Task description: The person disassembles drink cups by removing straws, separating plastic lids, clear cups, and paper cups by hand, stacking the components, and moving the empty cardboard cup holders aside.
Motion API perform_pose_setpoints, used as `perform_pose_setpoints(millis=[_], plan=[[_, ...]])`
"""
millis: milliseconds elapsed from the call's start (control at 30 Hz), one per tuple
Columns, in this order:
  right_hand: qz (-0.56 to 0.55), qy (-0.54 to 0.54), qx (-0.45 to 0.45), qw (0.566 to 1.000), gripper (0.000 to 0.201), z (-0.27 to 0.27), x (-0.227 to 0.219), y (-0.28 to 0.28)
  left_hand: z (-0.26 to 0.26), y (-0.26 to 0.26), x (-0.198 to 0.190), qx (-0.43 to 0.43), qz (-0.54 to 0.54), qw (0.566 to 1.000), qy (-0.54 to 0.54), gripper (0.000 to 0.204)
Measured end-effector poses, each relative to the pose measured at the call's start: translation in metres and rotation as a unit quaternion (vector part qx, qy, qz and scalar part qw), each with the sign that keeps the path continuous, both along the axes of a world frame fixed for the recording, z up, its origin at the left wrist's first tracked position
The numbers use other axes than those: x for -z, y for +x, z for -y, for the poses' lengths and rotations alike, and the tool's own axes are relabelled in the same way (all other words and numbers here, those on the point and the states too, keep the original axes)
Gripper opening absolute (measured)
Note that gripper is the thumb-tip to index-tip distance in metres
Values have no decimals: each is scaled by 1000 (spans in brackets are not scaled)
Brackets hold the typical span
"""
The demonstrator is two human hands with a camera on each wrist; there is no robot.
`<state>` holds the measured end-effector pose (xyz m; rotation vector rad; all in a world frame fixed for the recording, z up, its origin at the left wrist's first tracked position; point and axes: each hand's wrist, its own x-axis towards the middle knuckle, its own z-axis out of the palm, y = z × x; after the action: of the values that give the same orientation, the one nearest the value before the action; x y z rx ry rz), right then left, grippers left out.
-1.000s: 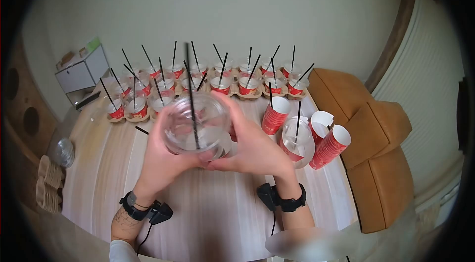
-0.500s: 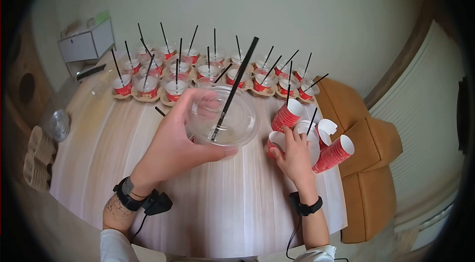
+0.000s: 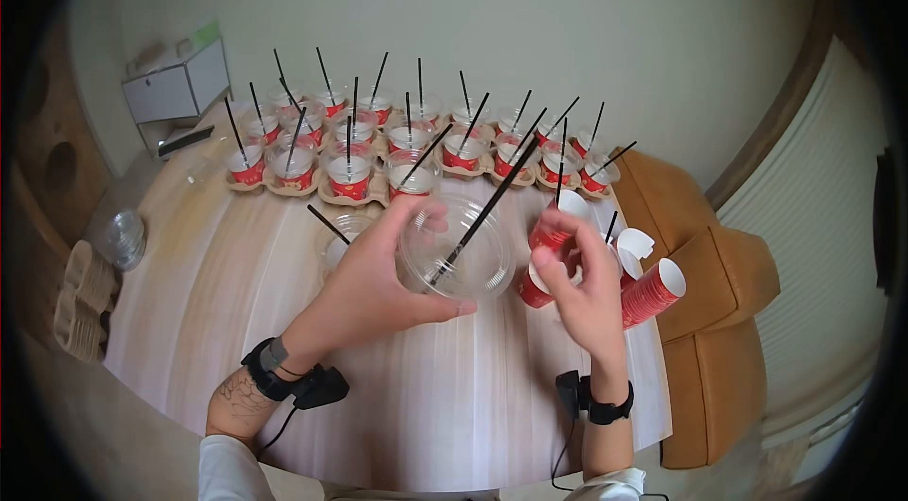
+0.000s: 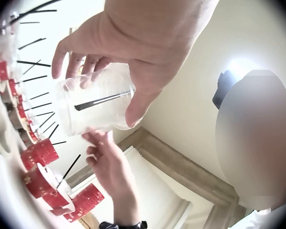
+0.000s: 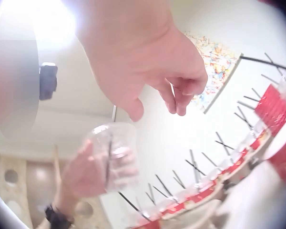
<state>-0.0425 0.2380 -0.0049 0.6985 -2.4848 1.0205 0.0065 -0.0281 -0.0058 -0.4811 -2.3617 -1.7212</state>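
Note:
My left hand grips a clear plastic cup round its side, raised over the table with its round top toward the head camera. A black straw slants up out of it. My right hand is just right of this cup, fingers loosely bent with nothing between them, as the right wrist view also shows. Below that hand stands a red paper cup, partly covered by it. Beyond it a stack of red paper cups is half hidden by the fingers.
Several lidded red cups with black straws stand in cardboard carriers along the table's far side. Behind my left hand sits another clear cup. Another red cup stack leans at the right. Nested carriers and clear lids lie left.
Both hands were round the clear cup at first. My right hand then reached to the red paper cup at the stack; now it has lifted off that cup, back toward the clear one.

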Motion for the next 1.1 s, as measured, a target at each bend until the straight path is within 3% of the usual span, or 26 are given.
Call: perform_pose_setpoints(millis=[33,67,100,200,333,433,500,633,700,733,800,933,1000,1100], plan=[[68,-138,-68,986,52,7,-8,-1,-2,0,3,3,0,1000,-4,91],[132,-273,-134,943,48,15,-17,-1,-4,-1,6,7,-8,1000,-16,92],[146,-320,-156,923,34,25,-25,3,-6,-2,9,11,-18,999,-28,93],[130,-241,-166,948,26,36,-33,-6,-8,-3,17,12,7,999,-43,97],[170,-306,-187,918,15,41,-35,-9,-14,-3,23,-7,-4,1000,-3,101],[149,-286,-190,927,13,42,-33,-10,-20,-4,24,-9,-47,998,47,95],[146,-276,-185,932,13,39,-32,-11,-20,-3,14,-9,-119,988,-95,83],[119,-309,-178,927,11,31,-39,-14,-22,-2,14,-12,-115,985,-126,73],[68,-345,-124,928,11,17,-47,-14,-22,-4,17,-20,-127,984,-122,71],[32,-400,-141,905,12,5,-46,-21,-22,-5,19,-20,-126,984,-121,71],[-98,-455,-71,882,14,-13,-53,-27,-22,-6,21,-23,-109,987,-115,71],[-287,-324,186,882,17,-61,-30,-72,-23,-8,24,-15,-112,988,-109,72],[-269,-256,234,899,16,-72,-16,-88,-23,-8,24,-15,-101,988,-116,72],[-186,-228,237,926,20,-75,3,-104,-24,-8,25,-13,-89,987,-132,72]])
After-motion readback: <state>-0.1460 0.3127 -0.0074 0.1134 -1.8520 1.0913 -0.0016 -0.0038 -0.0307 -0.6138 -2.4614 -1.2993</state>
